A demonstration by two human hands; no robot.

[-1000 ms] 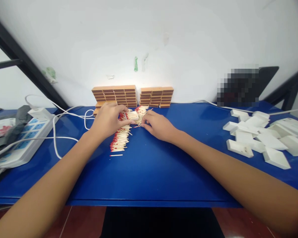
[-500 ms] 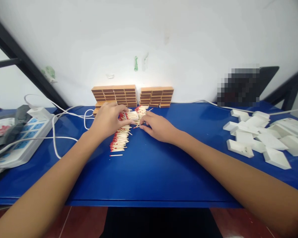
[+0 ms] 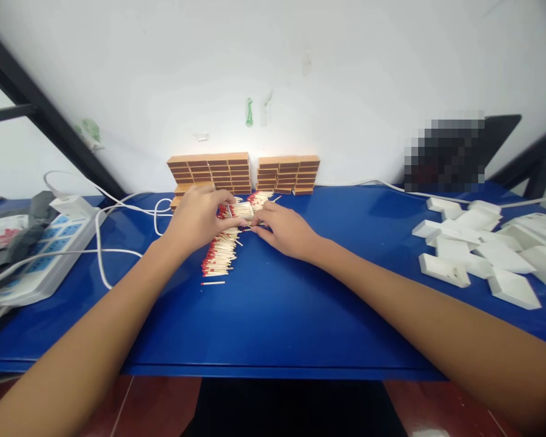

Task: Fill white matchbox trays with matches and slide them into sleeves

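Observation:
Between thumb and fingers, my left hand (image 3: 199,212) grips a small white matchbox tray (image 3: 252,212) filled with red-tipped matches. My right hand (image 3: 282,228) is at the tray's right end, its thumb and forefinger pinched on matches (image 3: 248,228) whose number I cannot make out. A pile of loose matches (image 3: 221,252) lies below the tray, red heads to the left. Behind it lie more matches (image 3: 258,198), partly covered by the tray and fingers. One single match (image 3: 213,283) rests apart at the near end of the pile.
Against the wall stand two stacks of brown matchboxes, a left stack (image 3: 212,172) and a right stack (image 3: 289,174). White empty trays (image 3: 475,240) are heaped at right. A power strip (image 3: 54,255) and white cables (image 3: 99,243) lie at left on the blue table (image 3: 273,328).
My right hand has moved slightly left and up, closing in on the tray's end with its fingers nearer together. My left hand keeps its hold in the same place.

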